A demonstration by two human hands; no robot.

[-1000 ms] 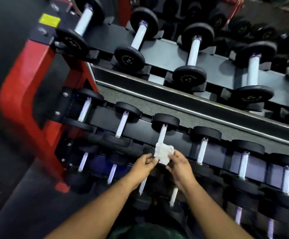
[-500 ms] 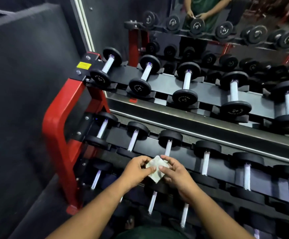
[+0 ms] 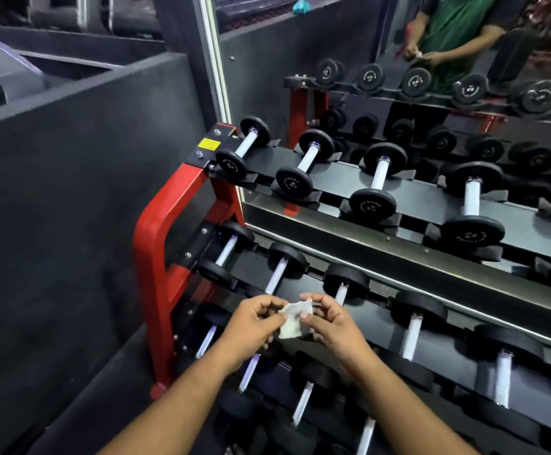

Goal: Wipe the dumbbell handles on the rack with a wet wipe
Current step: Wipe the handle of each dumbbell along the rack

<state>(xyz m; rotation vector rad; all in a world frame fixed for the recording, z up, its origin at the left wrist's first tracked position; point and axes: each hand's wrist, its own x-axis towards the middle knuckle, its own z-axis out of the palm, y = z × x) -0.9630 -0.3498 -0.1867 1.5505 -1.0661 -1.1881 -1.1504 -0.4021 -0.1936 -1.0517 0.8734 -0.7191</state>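
Note:
A crumpled white wet wipe (image 3: 294,320) hangs between my two hands, in front of the rack's middle tier. My left hand (image 3: 253,326) pinches its left edge and my right hand (image 3: 331,326) pinches its right edge. The wipe is off the handles, just below the third dumbbell's silver handle (image 3: 341,294). The red-framed rack (image 3: 155,257) carries three tiers of black dumbbells with pale handles; the top tier (image 3: 310,156) lies above and behind my hands, and the bottom tier is partly hidden by my forearms.
A mirror (image 3: 431,103) behind the rack reflects the dumbbells and a person in a green shirt. A dark grey wall (image 3: 70,192) stands close on the left. Dark floor (image 3: 80,405) runs along the rack's left foot.
The view has lifted, showing the top tier and mirror. My hands drew the wipe off the third middle-tier handle and bunched it between them.

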